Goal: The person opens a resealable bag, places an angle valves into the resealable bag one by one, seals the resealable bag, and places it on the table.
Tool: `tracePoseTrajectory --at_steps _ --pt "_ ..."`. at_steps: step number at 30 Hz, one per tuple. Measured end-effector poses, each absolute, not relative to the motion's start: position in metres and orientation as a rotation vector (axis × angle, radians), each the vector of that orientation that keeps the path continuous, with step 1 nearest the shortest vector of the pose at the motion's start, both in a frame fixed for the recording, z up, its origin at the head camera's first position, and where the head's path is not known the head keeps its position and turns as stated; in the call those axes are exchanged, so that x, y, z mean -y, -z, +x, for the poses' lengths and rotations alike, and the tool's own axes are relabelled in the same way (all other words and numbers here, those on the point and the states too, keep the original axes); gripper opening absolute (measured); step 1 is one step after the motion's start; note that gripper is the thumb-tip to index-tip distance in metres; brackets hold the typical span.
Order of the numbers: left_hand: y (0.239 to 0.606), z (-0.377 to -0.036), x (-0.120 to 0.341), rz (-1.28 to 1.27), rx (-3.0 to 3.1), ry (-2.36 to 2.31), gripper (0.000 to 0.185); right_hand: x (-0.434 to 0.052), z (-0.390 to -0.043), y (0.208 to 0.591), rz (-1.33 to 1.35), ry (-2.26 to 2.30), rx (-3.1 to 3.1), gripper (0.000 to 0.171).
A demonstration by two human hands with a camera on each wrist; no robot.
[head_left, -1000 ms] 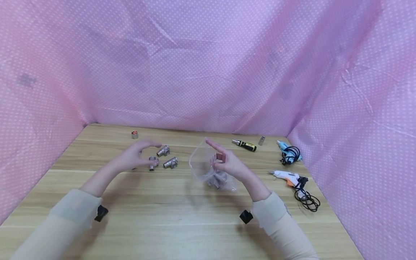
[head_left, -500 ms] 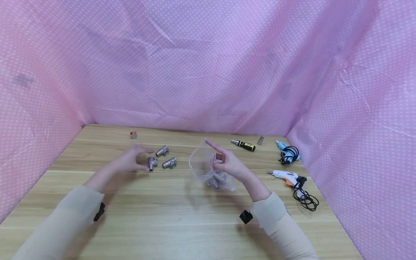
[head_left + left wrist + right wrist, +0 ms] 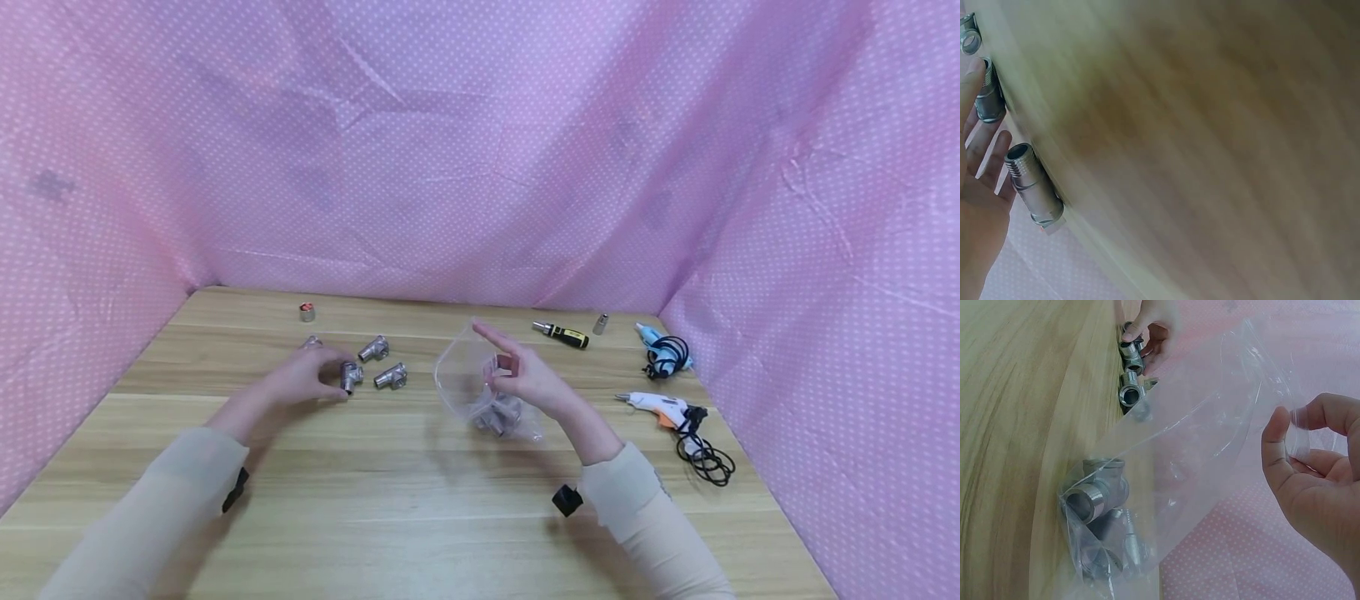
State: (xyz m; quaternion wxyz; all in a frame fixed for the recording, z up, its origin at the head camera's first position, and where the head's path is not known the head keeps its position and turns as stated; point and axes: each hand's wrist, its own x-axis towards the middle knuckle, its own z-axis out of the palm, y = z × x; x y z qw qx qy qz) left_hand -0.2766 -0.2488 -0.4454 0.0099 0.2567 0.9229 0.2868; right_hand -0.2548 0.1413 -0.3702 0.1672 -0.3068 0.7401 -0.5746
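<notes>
Pink dotted cloth (image 3: 480, 150) hangs behind and on both sides of the wooden table (image 3: 420, 492). On the left part of the table lie several metal pipe fittings. The left hand (image 3: 303, 379) is low over the table, with its fingers curled around one fitting (image 3: 349, 376), which it touches at the fingertips; in the right wrist view the fingertips pinch the top of this fitting (image 3: 1130, 351). Two more fittings (image 3: 373, 347) (image 3: 392, 376) lie just beside it, to the right of the hand, and another small one (image 3: 311, 342) shows just behind the fingers. In the left wrist view a threaded fitting (image 3: 1032, 184) lies next to the palm, and the fingers are only lightly bent.

The right hand (image 3: 525, 379) is near the middle of the table and holds a clear plastic bag (image 3: 480, 387). The thumb and the fingers pinch the upper edge of the bag (image 3: 1210, 456), so its mouth is open toward the left hand. The bottom of the bag rests on the table and contains some fittings (image 3: 1094, 494). Bag and left hand are apart, with bare table between them.

At the far side lie a small round part (image 3: 307, 312), a screwdriver (image 3: 561, 334) and a small metal piece (image 3: 601, 323). Near the right wall lie a blue glue gun (image 3: 660, 350) and a white glue gun (image 3: 663, 407) with a black cable (image 3: 705, 462).
</notes>
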Motion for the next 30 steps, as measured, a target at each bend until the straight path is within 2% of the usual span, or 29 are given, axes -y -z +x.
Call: tracePoseTrajectory --at_steps 6,14,30 --pt "0.446 -0.278 0.249 0.795 -2.818 -0.957 0.054 -0.14 -0.255 0.371 -0.86 1.634 -2.099 0.085" --pt "0.439 -0.281 0.247 0.685 -2.76 -0.98 0.061 -0.139 -0.254 0.369 -0.839 1.629 -2.092 0.083" --pt "0.407 -0.265 0.221 0.784 -2.861 -1.062 0.063 -0.136 -0.256 0.369 -0.84 1.614 -2.107 0.083"
